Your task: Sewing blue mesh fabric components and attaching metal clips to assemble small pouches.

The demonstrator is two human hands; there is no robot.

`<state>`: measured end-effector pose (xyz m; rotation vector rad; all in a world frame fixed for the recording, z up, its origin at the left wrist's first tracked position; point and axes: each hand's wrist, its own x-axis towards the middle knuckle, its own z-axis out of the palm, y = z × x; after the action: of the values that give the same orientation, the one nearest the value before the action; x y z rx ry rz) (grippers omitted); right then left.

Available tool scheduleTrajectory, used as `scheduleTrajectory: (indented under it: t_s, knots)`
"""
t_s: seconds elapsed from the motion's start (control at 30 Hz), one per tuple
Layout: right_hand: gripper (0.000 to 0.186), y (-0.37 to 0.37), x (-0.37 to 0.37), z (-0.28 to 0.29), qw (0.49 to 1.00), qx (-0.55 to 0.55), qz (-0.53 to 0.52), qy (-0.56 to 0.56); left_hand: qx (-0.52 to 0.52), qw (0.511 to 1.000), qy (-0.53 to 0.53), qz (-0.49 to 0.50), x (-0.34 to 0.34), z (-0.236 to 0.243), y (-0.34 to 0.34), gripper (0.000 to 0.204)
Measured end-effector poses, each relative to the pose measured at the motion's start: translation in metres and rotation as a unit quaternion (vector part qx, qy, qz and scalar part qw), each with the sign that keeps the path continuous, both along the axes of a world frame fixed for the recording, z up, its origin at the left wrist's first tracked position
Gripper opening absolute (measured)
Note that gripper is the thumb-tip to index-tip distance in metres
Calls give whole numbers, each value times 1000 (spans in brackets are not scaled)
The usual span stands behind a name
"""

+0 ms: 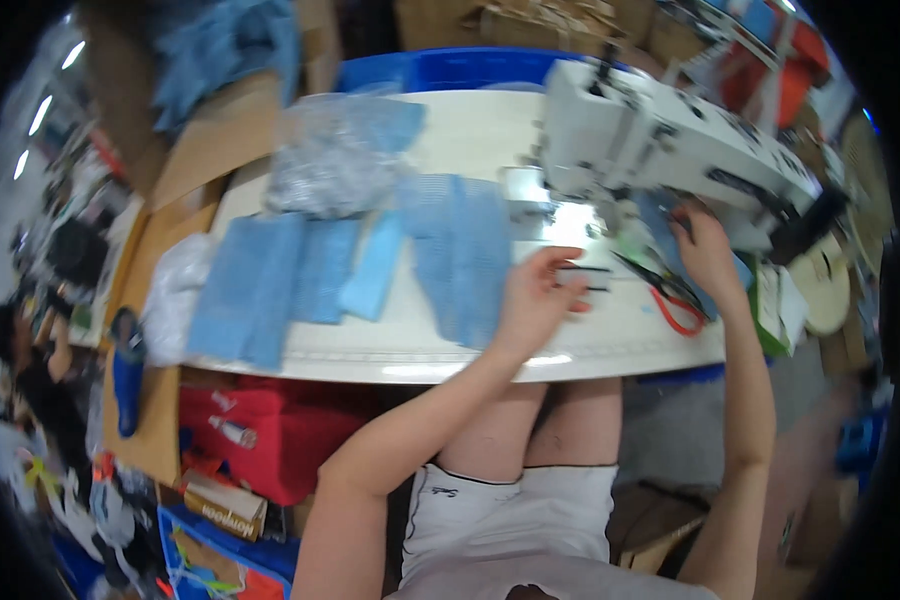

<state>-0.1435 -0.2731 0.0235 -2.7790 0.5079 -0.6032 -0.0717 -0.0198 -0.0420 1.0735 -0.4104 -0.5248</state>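
Observation:
My left hand (543, 300) hovers over the white table front, fingers bent and apart. Two thin dark lines (595, 269) show beside its fingertips; I cannot tell if they touch it. Under the sewing machine's arm, my right hand (708, 245) has its fingers curled on a piece of blue fabric (660, 222). The white sewing machine (660, 130) stands at the back right, its lamp lighting the needle plate. Between my hands lie scissors (675, 300) with orange-red handles. Left of my left hand are blue mesh fabric pieces (460, 255).
More blue fabric pieces (248, 285) and a clear plastic bag (320, 165) cover the table's left side. A blue-handled tool (127, 372) rests on cardboard at the left edge. Below hangs a red bag (260, 430). Another person (45, 380) is at far left.

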Motion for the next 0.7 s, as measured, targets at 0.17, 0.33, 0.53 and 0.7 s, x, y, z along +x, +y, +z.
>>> scheduleTrajectory:
  t_s: [0.17,0.33,0.53,0.7]
  knots:
    - [16,42,-53,22,988,-121,8,-99,18,998,10,-52,0,8,1,19]
    - [14,94,-62,-1,907,360,38,-215,24,997,54,-43,-2,15,6,14]
    - [19,117,-38,-26,670,677,104,-287,11,997,52,-54,-3,16,6,12]
    - [19,122,-27,-38,696,661,97,-263,-1,997,53,-55,-2,15,5,20]
